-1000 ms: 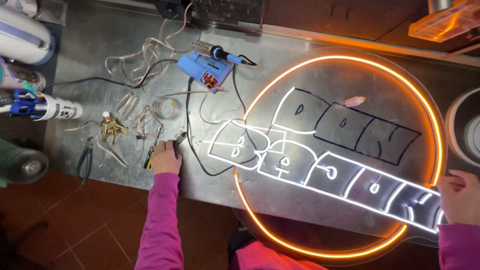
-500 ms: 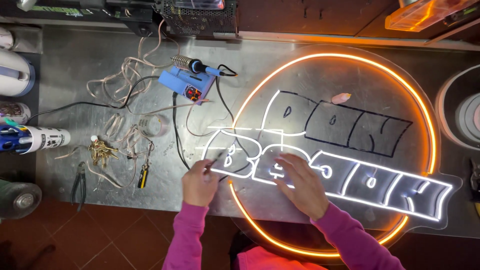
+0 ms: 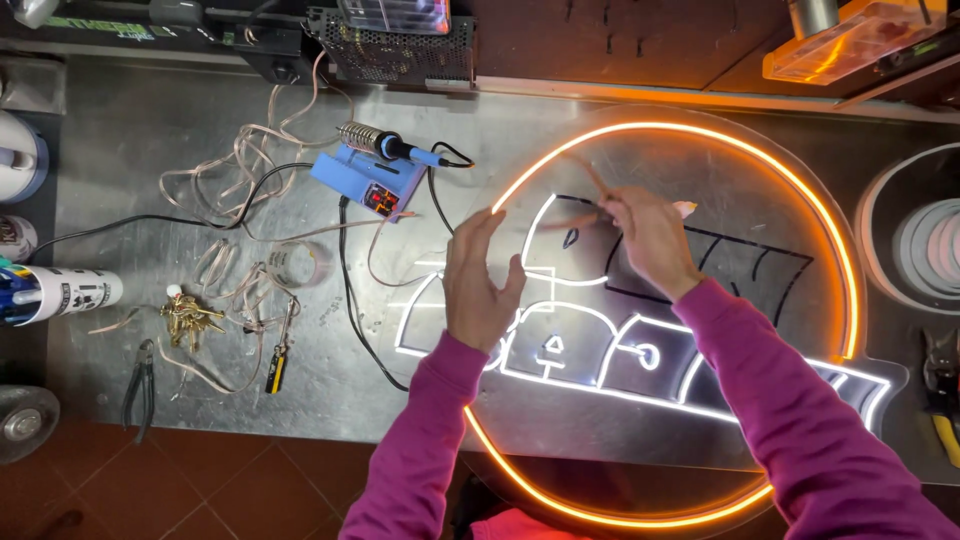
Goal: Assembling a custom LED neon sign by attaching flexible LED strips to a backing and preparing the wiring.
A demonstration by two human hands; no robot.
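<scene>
A round clear neon sign (image 3: 700,135) lies on the metal bench, with a lit orange ring and white glowing letter outlines. My right hand (image 3: 650,240) is raised over its upper middle and pinches a thin pale wire (image 3: 590,185), which is blurred and runs up to the left. Over the sign's left edge my left hand (image 3: 480,285) hovers with the palm turned inward and the fingers spread, holding nothing. Both sleeves are magenta.
A blue soldering station (image 3: 375,190) with its iron (image 3: 385,145) in the holder stands left of the sign, amid loose wires (image 3: 250,160). Nearby lie a tape roll (image 3: 295,262), a screwdriver (image 3: 278,362), pliers (image 3: 140,385), gold connectors (image 3: 190,318) and a white cartridge (image 3: 65,295). Tape rolls (image 3: 930,245) sit at the far right.
Both hands rose from the sign's lower left toward its upper middle. My right hand now holds a wire aloft, and my left hand has opened.
</scene>
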